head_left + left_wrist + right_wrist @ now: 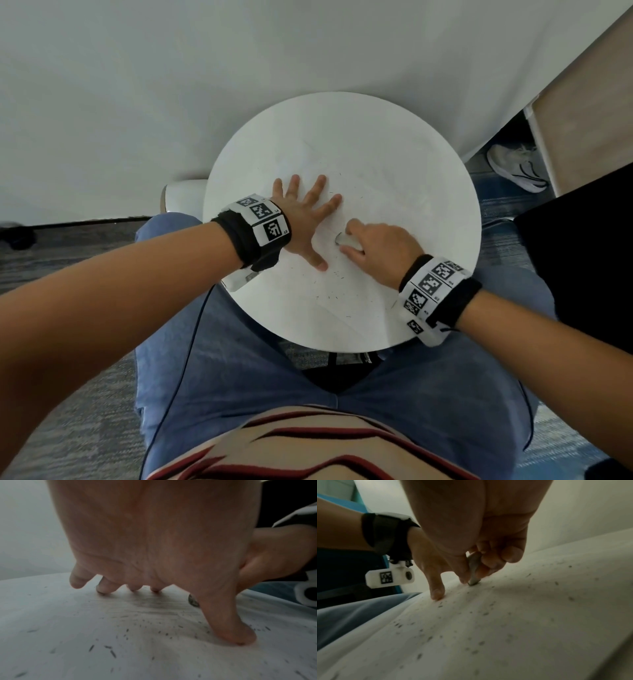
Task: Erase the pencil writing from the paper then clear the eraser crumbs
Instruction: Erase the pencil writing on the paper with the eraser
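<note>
while the right hand (378, 248) pinches the eraser (342, 238) between curled fingers and thumb, its grey tip is set on the paper (359, 301), just beside the left thumb. nearest the person, on the wrist side of both hands, eraser crumbs (329, 296) lie scattered as dark flecks over the sheet, which rests on the round white table (445, 178). the left hand (301, 219) is spread flat, fingers straight and apart, pressing the sheet down just left of the eraser; the two hands stand close but do not touch. under the left palm, the left wrist view shows a grey smear (154, 607) of half-rubbed pencil, so erasing is judged unfinished. beyond the fingertips the sheet runs toward the far rim, with faint marks too dim to read. risks noted: the soiled eraser tip could spread graphite rather than lift it; a hard stroke toward the unpinned side could buckle or tear the paper; the left palm sits over the smear and could drag it wider; a careless sweep could send crumbs onto the lap.
</note>
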`<state>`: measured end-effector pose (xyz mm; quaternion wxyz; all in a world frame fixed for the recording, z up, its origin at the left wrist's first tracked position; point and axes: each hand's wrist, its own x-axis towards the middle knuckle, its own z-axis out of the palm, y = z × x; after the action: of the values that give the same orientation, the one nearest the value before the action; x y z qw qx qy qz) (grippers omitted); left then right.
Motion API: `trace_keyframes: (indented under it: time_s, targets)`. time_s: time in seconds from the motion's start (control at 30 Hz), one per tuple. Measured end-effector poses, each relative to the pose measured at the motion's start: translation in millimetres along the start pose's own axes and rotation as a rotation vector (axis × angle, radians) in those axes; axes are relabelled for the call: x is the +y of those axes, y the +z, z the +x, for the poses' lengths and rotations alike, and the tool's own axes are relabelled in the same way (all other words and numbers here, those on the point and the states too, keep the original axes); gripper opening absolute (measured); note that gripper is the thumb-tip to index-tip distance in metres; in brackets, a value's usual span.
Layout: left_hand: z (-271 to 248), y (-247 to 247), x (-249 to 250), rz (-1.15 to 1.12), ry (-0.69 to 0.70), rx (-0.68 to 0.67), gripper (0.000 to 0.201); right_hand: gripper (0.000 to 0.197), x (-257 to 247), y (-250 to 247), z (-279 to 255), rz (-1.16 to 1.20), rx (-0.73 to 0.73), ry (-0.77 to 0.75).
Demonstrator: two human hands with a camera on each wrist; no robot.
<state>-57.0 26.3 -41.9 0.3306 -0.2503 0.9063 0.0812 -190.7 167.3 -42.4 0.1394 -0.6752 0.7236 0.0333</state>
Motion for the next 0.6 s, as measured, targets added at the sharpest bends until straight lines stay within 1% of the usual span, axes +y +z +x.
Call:
trace_keyframes:
  time_s: [0.03,0.1,0.17,0.2,0.23,0.33,0.37,0.4,0.43,0.47,0.53,0.57,0.6]
  targets:
    - [0,-1,0,-0.005,-0.003,-0.008,0.139,0.034,1,1,3,0.046,0.001,0.005]
    - [-1,-3,1,-0.002,-0.008,-0.021,0.139,0.034,12,-1,12,0.111,0.016,0.075]
    - [-2,-5,1,0.007,-0.010,-0.029,0.141,0.035,24,-5,18,0.101,0.080,0.133]
    - [-1,-6,1,0.013,-0.012,-0.032,0.143,0.035,24,-6,18,0.087,0.101,0.137]
    - [-1,-6,1,0.021,-0.014,-0.036,0.145,0.033,19,-8,16,0.063,0.094,0.118]
    - [-1,-6,2,0.045,-0.019,-0.052,0.147,0.030,-13,-4,3,-0.014,-0.025,-0.059]
    - [-1,-6,3,0.049,-0.018,-0.052,0.147,0.031,-16,-4,2,-0.008,-0.045,-0.079]
    - [0,-5,3,0.050,-0.018,-0.045,0.147,0.033,-12,-6,5,0.025,-0.054,-0.053]
    - [0,-5,2,0.047,-0.019,-0.038,0.147,0.034,-2,-10,12,0.074,-0.050,0.004]
    - [-1,-5,2,0.042,-0.021,-0.035,0.147,0.035,11,-14,19,0.113,-0.027,0.081]
    - [-1,-5,2,0.036,-0.025,-0.036,0.147,0.033,26,-19,26,0.089,0.064,0.189]
    - [-1,-6,2,0.037,-0.024,-0.036,0.147,0.031,23,-18,25,0.045,0.092,0.187]
    - [0,-6,3,0.038,-0.021,-0.035,0.147,0.028,14,-15,21,0.008,0.086,0.152]
